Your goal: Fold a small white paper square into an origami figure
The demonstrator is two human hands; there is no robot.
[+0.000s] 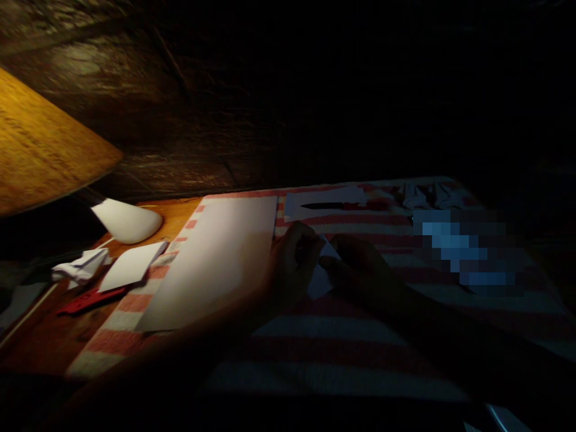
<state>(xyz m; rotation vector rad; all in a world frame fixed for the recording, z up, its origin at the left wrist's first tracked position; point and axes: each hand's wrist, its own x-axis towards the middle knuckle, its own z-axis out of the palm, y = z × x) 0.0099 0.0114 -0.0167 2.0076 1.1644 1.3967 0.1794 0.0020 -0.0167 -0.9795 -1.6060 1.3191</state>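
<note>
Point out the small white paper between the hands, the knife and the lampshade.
Small white paper (321, 281): head view, on its lower part.
Knife (330, 206): head view, on its dark blade.
Lampshade (49, 153): head view, mid-side.

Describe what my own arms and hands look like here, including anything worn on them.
Your left hand and right hand look bare, with no gloves showing. The left forearm and right forearm narrow toward the wrists; I make out no cuff, watch or marking. Shadow hides whether the fingers wear rings, or whether sleeves start higher up.
</note>
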